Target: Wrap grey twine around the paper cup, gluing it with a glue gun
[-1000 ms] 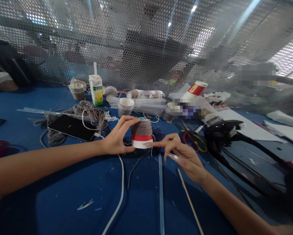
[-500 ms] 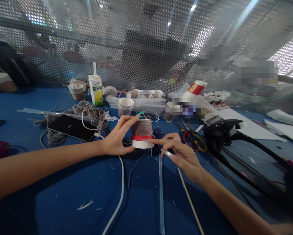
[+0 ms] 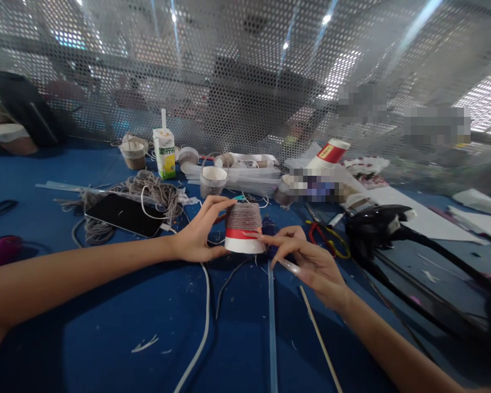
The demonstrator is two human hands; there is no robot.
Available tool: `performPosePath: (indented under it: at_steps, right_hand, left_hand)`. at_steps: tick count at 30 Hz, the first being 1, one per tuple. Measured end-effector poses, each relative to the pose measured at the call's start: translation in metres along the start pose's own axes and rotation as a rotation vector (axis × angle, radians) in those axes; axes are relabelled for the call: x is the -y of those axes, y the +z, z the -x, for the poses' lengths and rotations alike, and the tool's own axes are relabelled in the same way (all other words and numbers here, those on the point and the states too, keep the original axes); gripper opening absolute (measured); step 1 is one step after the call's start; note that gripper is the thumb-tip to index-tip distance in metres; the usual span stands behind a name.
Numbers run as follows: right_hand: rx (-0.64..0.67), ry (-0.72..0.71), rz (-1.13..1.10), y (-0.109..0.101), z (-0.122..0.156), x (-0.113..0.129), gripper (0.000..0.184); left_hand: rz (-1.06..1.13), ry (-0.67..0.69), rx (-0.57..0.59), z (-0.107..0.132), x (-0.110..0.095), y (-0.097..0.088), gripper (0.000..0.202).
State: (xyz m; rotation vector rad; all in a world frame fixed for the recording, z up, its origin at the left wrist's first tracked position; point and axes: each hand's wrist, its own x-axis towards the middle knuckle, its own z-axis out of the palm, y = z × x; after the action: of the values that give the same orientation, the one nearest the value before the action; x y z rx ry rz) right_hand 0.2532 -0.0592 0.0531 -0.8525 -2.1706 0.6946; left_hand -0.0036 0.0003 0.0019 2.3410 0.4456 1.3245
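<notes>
My left hand (image 3: 200, 232) grips an upside-down paper cup (image 3: 245, 244) between thumb and fingers, from its left side and top. Grey-brown yarn (image 3: 244, 216) is wound in rows round the cup's upper part; below it a red band and the white rim end stay bare. My right hand (image 3: 306, 256) is at the cup's right, its index fingertip laid against the red band. Its thumb stands apart from that finger, and the other fingers are bent. Whether a strand runs under the fingertip is too small to tell.
A phone (image 3: 124, 214) lies among loose yarn (image 3: 159, 194) at left. Behind stand a drink carton (image 3: 165, 155) and a yarn-covered little bucket (image 3: 213, 180). Scissors (image 3: 329, 240) and a black stand (image 3: 376, 221) are at right. A clear glue stick (image 3: 272, 327) and a wooden stick (image 3: 321, 338) lie in front.
The cup has turned and tilted slightly in my left hand, showing more of its side. My right index finger stays against the red band. The whole view has shifted slightly.
</notes>
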Motion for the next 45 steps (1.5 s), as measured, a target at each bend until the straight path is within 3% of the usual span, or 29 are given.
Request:
performPosePath:
  at_steps: [2,4,5,8,11,13,16,19,26,31,34,37,40,45]
  right_hand:
    - [-0.058,-0.063,0.025,0.002,0.000,0.000,0.021]
    - [-0.194,-0.135,0.016,0.005,-0.001,-0.001,0.011]
    - [-0.282,-0.163,0.011,0.007,-0.002,-0.002,0.019]
    - [-0.440,-0.208,0.066,0.011,-0.003,-0.008,0.071]
    - [-0.340,-0.195,0.212,0.014,-0.003,-0.014,0.109]
    - [-0.222,-0.172,0.263,0.016,-0.001,-0.016,0.119]
    - [-0.104,-0.152,0.340,0.017,0.002,-0.018,0.104]
    - [-0.113,-0.166,0.410,0.018,0.002,-0.019,0.088]
    - [-0.177,-0.177,0.447,0.028,-0.001,-0.018,0.080]
    - [-0.081,-0.123,0.366,0.021,-0.001,-0.015,0.093]
    - [0.020,-0.061,0.362,0.002,0.000,-0.012,0.099]
    - [0.082,0.058,0.393,-0.020,-0.003,-0.009,0.073]
    - [0.134,0.112,0.614,-0.031,-0.006,-0.008,0.059]
    - [0.247,0.214,0.808,-0.027,-0.004,-0.008,0.050]
  left_hand:
    - [0.023,0.014,-0.019,0.000,0.001,0.001,0.079]
    - [0.045,0.042,-0.035,0.000,0.003,0.001,0.079]
    - [0.054,0.061,-0.028,0.000,0.003,0.002,0.080]
    - [0.067,0.121,0.044,-0.002,0.004,0.002,0.084]
    - [0.086,0.158,0.116,-0.002,0.004,0.002,0.088]
    - [0.103,0.184,0.162,-0.002,0.004,0.002,0.091]
    - [0.102,0.187,0.227,-0.002,0.005,0.002,0.094]
    - [0.056,0.136,0.239,-0.002,0.005,0.002,0.094]
    - [-0.118,0.199,0.145,-0.002,-0.002,0.003,0.095]
    - [-0.180,0.230,0.092,-0.001,-0.001,0.003,0.090]
    - [-0.234,0.213,0.002,0.000,0.000,0.003,0.087]
    - [-0.297,0.157,-0.167,0.000,0.003,0.004,0.083]
    - [-0.299,0.118,-0.313,0.000,0.007,0.006,0.083]
    - [-0.263,0.119,-0.306,-0.001,0.011,0.006,0.083]
